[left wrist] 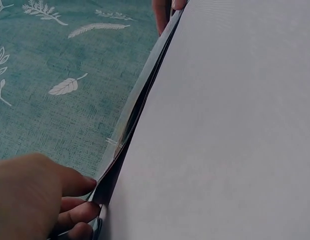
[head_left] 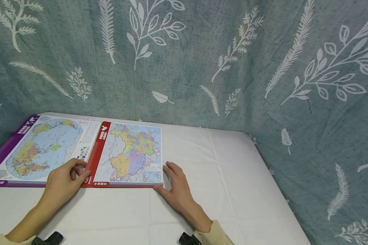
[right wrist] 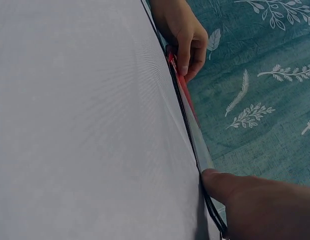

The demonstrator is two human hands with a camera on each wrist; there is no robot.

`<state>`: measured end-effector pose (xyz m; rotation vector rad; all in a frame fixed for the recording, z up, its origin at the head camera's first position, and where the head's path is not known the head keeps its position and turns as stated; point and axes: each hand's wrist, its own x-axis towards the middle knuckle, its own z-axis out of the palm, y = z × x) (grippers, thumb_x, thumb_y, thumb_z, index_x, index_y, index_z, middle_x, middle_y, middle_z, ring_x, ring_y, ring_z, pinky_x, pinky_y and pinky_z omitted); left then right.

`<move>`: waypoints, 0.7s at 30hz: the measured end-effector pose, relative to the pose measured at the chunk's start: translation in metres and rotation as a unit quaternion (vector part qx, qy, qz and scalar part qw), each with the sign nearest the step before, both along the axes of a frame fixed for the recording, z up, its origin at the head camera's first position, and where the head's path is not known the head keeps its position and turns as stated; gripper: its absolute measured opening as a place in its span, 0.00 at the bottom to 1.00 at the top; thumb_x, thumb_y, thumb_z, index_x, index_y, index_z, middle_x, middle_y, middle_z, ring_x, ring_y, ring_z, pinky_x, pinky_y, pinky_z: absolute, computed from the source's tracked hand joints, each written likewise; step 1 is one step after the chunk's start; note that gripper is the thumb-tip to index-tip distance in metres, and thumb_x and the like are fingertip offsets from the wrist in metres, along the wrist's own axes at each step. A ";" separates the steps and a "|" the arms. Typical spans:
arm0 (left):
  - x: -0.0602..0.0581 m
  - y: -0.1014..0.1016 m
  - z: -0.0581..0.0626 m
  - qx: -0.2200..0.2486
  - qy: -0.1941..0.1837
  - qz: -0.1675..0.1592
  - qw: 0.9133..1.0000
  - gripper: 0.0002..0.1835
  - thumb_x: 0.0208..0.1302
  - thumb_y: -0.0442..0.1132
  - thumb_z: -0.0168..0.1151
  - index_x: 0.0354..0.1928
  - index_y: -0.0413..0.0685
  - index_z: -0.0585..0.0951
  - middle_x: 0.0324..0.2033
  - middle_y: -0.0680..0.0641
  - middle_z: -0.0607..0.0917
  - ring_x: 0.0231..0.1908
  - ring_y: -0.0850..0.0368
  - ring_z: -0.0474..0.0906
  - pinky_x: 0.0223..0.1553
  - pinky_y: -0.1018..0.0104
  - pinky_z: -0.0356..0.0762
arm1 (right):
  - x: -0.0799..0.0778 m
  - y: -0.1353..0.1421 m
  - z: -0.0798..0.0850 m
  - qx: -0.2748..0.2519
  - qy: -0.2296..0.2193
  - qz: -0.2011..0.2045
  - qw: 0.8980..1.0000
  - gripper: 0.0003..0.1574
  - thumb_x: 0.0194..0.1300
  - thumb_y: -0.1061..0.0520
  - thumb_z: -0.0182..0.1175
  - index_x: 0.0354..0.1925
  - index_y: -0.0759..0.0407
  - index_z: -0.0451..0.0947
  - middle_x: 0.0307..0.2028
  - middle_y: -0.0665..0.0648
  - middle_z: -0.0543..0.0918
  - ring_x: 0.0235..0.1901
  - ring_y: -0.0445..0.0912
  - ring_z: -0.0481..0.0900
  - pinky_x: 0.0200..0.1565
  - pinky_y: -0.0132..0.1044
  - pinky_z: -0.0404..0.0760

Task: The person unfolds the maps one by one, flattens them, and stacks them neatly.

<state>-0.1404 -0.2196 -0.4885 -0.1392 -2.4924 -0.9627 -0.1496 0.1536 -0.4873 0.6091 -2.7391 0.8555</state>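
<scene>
A map board with a red border [head_left: 135, 153] lies on the white table, showing a brightly coloured country map turned sideways. To its left is a purple-edged board [head_left: 50, 149] with a world map. My left hand [head_left: 64, 180] is at the red board's near left corner, fingers bent. In the left wrist view, that hand's thumb [left wrist: 77, 182] and fingers pinch the board's edge, with a dark gap under it. My right hand [head_left: 178, 189] rests against the near right corner, thumb along the front edge and fairly straight fingers beside the right edge.
White cloth covers the table [head_left: 208, 190], creased at the right. A green-blue curtain [head_left: 184, 85] with white leaf prints hangs behind and along the right side. Black wrist devices [head_left: 50, 239] show near both sleeves at the bottom.
</scene>
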 end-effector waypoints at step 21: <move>-0.001 0.000 -0.004 0.012 -0.020 -0.019 1.000 0.15 0.63 0.34 0.75 0.47 0.40 0.81 0.15 0.60 0.74 0.18 0.72 0.60 0.27 0.68 0.55 | 0.001 -0.002 0.002 -0.138 -0.062 -0.040 0.988 0.14 0.61 0.49 0.77 0.28 0.49 0.81 0.46 0.47 0.81 0.51 0.44 0.76 0.55 0.39 0.73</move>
